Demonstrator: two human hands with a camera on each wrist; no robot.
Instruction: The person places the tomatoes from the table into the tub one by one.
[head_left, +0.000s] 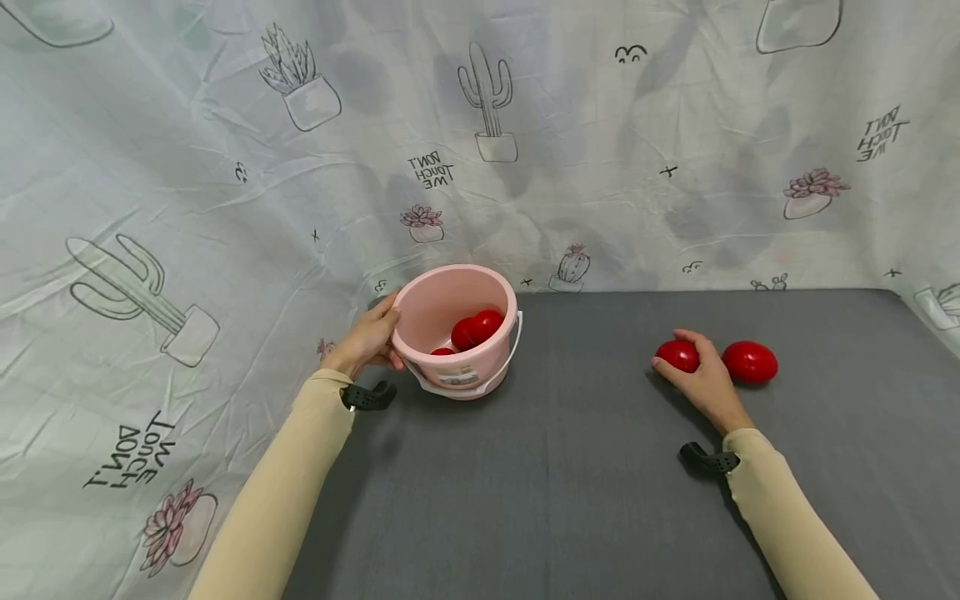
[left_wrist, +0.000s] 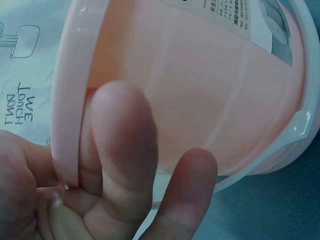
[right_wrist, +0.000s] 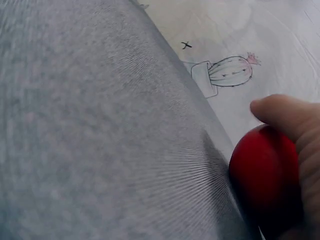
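Observation:
My left hand (head_left: 367,340) grips the rim of a pink plastic bucket (head_left: 491,367) at its left side. In the left wrist view, the bent fingers (left_wrist: 122,135) lie against the outer wall of the bucket (left_wrist: 200,85), and the rim passes between them and the thumb side. Several glossy red eggs (head_left: 486,325) lie inside the bucket. Over on the right, my right hand (head_left: 708,383) holds one red egg (head_left: 677,356) between thumb and fingers, low at the tabletop. A second red egg (head_left: 750,362) rests on the table just right of that hand.
A dark grey cloth (head_left: 547,492) covers the table. Behind and to the left hangs a pale curtain (head_left: 570,192) printed with cacti. The bucket's white handle (head_left: 517,342) hangs down at its front, and a label (head_left: 457,377) is stuck to the wall.

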